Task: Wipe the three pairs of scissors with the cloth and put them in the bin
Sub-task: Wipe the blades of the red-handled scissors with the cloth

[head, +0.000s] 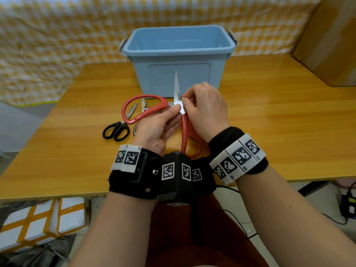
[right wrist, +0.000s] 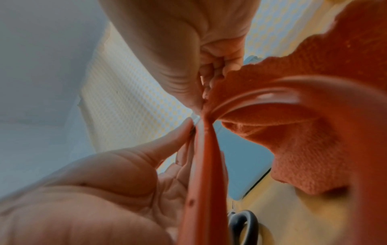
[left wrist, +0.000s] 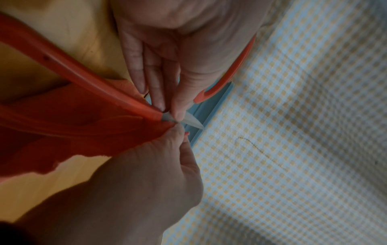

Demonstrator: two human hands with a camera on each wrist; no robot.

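Left hand fingers pinch red scissors; right hand grips cloth.

Red-handled scissors; orange cloth; blue bin; yellow-checked backdrop

Wooden table, blue bin, black-handled scissors

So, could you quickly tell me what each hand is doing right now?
Left hand: pinches the red scissors near the pivot.
Right hand: grips the orange cloth.
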